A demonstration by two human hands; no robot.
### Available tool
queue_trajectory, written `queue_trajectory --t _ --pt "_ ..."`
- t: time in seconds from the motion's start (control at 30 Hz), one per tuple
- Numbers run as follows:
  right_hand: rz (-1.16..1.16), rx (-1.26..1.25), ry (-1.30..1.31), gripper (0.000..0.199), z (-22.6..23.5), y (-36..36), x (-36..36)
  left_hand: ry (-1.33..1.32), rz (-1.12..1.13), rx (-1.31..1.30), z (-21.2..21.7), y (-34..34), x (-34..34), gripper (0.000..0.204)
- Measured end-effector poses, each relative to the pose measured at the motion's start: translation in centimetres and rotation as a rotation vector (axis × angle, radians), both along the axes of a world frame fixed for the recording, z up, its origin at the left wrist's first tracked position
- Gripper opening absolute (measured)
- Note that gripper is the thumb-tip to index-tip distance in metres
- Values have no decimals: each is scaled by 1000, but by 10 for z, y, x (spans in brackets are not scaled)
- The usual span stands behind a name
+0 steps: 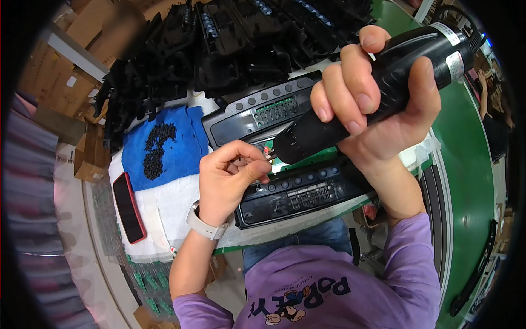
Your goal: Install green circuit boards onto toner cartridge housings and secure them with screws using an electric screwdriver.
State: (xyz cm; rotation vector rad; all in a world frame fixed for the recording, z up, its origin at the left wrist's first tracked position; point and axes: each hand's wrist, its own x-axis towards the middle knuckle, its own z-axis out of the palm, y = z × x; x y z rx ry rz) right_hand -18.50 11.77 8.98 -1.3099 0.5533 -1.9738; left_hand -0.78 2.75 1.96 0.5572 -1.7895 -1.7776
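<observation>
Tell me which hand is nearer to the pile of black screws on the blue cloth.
Left. The left hand is just right of the blue cloth holding the screw pile; the right hand grips the electric screwdriver farther right.

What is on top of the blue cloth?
A pile of small black screws lies on the blue cloth. Whatever is beneath the pile is covered.

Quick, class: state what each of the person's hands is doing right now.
Left hand: closed, fingertips pinched at the tip of the black electric screwdriver; whether it holds anything cannot be told.
Right hand: closed around the screwdriver.
</observation>
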Motion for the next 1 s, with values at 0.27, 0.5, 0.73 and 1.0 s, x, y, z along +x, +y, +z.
queue_trajectory --t 0.27,0.5,0.73,1.0 --pt "92 -84 -87 49 -2 2 1 -30 -14 26 0 -1 1 5" --pt "61 -58 -66 48 -3 2 1 -43 -22 43 -4 1 0 5" --pt "12 -26 -40 47 -2 3 0 -50 43 26 -2 4 -2 7" --pt "-27 10 -11 46 -2 2 -1 -26 18 78 -2 2 0 4"
